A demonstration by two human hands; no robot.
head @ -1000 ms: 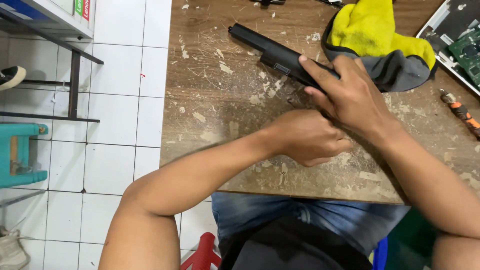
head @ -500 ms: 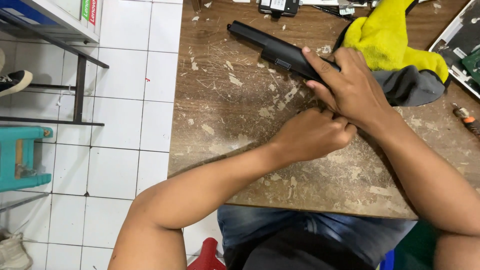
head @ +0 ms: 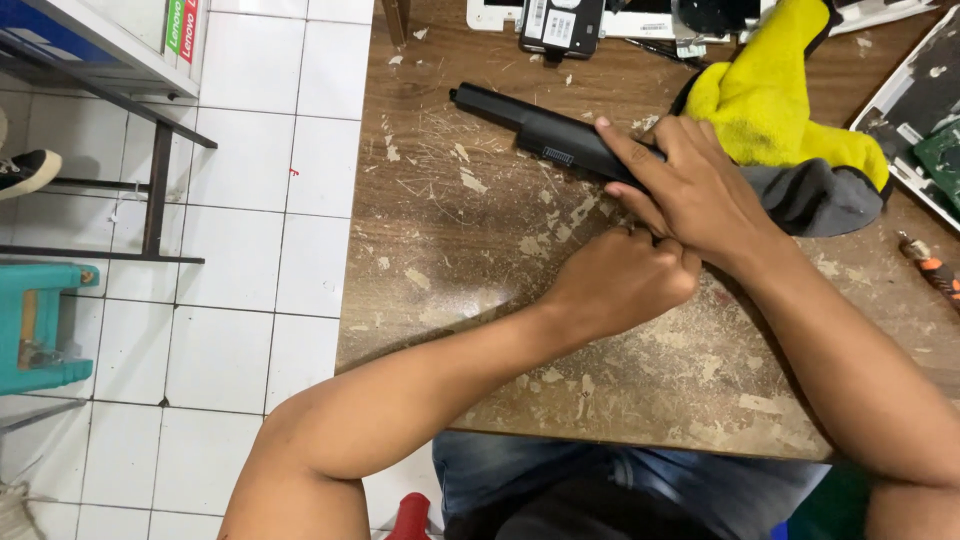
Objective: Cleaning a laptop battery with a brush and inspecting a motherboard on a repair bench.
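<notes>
Right grip (head: 690, 190) clamped on long black battery bar (head: 545, 135), left grip (head: 625, 280) fisted, touching it, on scarred wooden table (head: 450, 260).

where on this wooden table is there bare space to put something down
The widest bare stretch of the table runs from its left edge to the left hand, below the long black battery pack. Another bare patch lies along the near edge, between the forearms. The far right is crowded: yellow cloth, right hand, laptop parts, screwdriver.
</notes>
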